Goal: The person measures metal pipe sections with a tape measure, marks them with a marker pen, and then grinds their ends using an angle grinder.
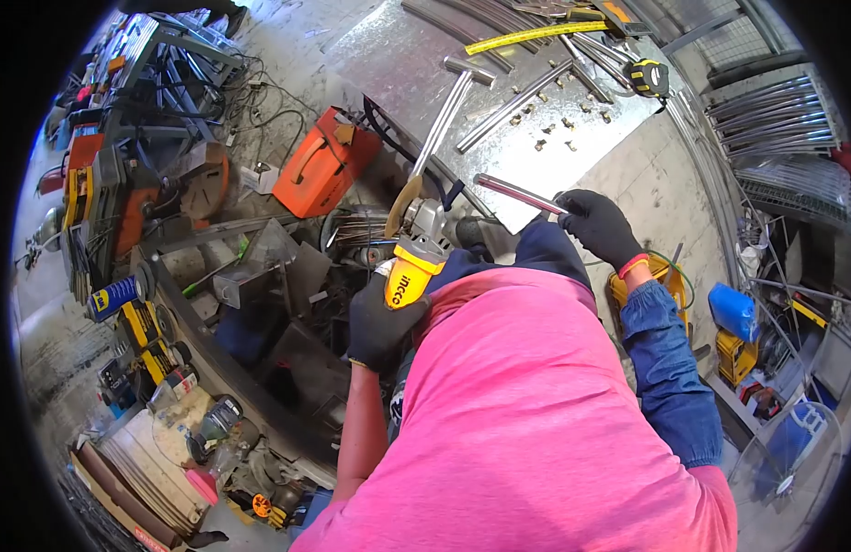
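Observation:
My left hand (377, 324), in a dark glove, is wrapped around the yellow body of an angle grinder (412, 270). The grinder's head points away from me, and a tan disc (404, 206) shows at its left side. In my right hand (602, 227), also gloved, is one end of a short shiny metal tube (517, 192). The tube reaches left over the near edge of a sheet-metal work surface (526, 152), apart from the disc. A T-shaped welded metal piece (451, 110) leans near the grinder's head.
Several small brass-coloured pieces (568, 122) and loose tubes (514, 106) lie on the sheet, with a tape measure (648, 79) at its right. An orange case (320, 166) stands left of it. Scrap metal (283, 267) and cables (260, 87) clutter the left side.

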{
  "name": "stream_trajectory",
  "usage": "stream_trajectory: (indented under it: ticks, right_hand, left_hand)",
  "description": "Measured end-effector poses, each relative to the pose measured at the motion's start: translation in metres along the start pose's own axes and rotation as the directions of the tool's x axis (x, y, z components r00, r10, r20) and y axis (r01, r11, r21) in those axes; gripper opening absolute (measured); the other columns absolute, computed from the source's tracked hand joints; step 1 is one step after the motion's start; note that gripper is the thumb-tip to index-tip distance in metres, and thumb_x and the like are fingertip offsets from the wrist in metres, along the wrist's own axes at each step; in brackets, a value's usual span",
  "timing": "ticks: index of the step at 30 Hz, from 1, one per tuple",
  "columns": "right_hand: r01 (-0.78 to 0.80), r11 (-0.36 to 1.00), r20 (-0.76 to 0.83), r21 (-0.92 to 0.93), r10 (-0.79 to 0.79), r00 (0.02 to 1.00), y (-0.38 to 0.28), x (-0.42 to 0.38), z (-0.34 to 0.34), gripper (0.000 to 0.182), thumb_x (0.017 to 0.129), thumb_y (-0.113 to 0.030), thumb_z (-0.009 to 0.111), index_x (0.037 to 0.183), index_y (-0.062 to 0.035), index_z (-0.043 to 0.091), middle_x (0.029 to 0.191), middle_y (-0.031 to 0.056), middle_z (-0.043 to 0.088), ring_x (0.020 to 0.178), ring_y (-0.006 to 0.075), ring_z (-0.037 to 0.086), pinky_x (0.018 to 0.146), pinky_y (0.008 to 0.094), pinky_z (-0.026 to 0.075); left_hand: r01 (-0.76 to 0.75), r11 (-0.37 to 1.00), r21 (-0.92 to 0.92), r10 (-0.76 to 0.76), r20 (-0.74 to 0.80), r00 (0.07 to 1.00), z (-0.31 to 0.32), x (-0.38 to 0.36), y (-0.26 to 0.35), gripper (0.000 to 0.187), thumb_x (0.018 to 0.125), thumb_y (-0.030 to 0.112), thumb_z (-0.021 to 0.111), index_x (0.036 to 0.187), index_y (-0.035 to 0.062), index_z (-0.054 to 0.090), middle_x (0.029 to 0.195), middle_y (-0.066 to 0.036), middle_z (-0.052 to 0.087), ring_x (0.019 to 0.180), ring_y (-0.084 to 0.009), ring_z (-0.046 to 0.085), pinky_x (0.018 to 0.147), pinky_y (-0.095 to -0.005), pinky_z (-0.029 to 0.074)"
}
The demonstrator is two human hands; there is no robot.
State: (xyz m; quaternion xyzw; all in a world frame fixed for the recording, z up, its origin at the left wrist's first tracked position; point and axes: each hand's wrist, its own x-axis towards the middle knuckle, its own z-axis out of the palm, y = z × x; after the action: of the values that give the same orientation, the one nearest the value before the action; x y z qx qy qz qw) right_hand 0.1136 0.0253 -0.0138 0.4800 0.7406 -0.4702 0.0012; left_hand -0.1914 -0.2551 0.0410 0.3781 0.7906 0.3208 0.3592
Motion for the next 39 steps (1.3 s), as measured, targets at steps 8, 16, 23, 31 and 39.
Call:
stream_trajectory:
  ticks: [8, 16, 23, 31, 39]
  right_hand:
    - [0.047, 0.998, 0.161, -0.048, -0.038, 0.986, 0.005, 0.009, 0.010, 0.045, 0.093, -0.023, 0.067, 0.131, 0.0005, 0.073, 0.117, 0.0214, 0.078, 0.106, 0.0338, 0.076, 0.095, 0.0390, 0.058]
    - [-0.183, 0.967, 0.353, 0.175, 0.112, 0.929, -0.031, -0.013, 0.010, 0.037, 0.108, -0.029, 0.061, 0.129, -0.0015, 0.073, 0.085, 0.0044, 0.073, 0.064, 0.0084, 0.063, 0.056, 0.0281, 0.051]
    - [-0.372, 0.764, 0.408, 0.526, 0.157, 0.899, -0.044, -0.033, 0.027, 0.040, 0.111, -0.030, 0.057, 0.139, -0.0026, 0.066, 0.089, 0.0029, 0.074, 0.064, 0.0094, 0.065, 0.056, 0.0249, 0.052]
    - [-0.470, 0.429, 0.459, 0.772, 0.137, 0.878, -0.041, -0.051, 0.086, 0.040, 0.109, -0.031, 0.061, 0.138, -0.0046, 0.065, 0.098, 0.0029, 0.070, 0.078, 0.0110, 0.069, 0.067, 0.0253, 0.056]
    - [-0.571, 0.071, 0.570, 0.818, 0.028, 0.821, -0.047, -0.037, 0.126, 0.039, 0.114, -0.028, 0.058, 0.144, -0.0020, 0.058, 0.114, 0.0099, 0.072, 0.098, 0.0202, 0.074, 0.088, 0.0357, 0.063]
  left_hand:
    - [0.003, 1.000, -0.017, -0.004, -0.027, 1.000, 0.021, -0.008, -0.008, 0.065, 0.077, 0.037, 0.093, 0.128, 0.0022, 0.071, 0.102, -0.018, 0.078, 0.088, -0.0345, 0.077, 0.077, -0.0434, 0.059]
    - [0.087, 0.996, -0.038, -0.086, 0.009, 0.996, 0.026, -0.008, -0.004, 0.066, 0.076, 0.039, 0.093, 0.127, 0.0029, 0.071, 0.102, -0.019, 0.077, 0.089, -0.0350, 0.077, 0.078, -0.0436, 0.059]
    - [0.000, 1.000, 0.011, 0.001, -0.023, 1.000, 0.039, -0.005, -0.007, 0.072, 0.076, 0.038, 0.093, 0.133, 0.0027, 0.068, 0.099, -0.019, 0.077, 0.086, -0.0356, 0.076, 0.077, -0.0448, 0.060]
    - [0.023, 0.999, -0.028, -0.022, 0.044, 0.999, 0.035, 0.002, 0.003, 0.060, 0.077, 0.018, 0.091, 0.129, -0.0005, 0.068, 0.099, -0.017, 0.078, 0.085, -0.0286, 0.077, 0.077, -0.0402, 0.060]
    - [-0.021, 0.999, 0.040, 0.018, 0.069, 0.997, 0.008, 0.016, 0.013, 0.065, 0.075, 0.021, 0.092, 0.131, -0.0010, 0.068, 0.100, -0.018, 0.079, 0.087, -0.0301, 0.079, 0.079, -0.0391, 0.061]
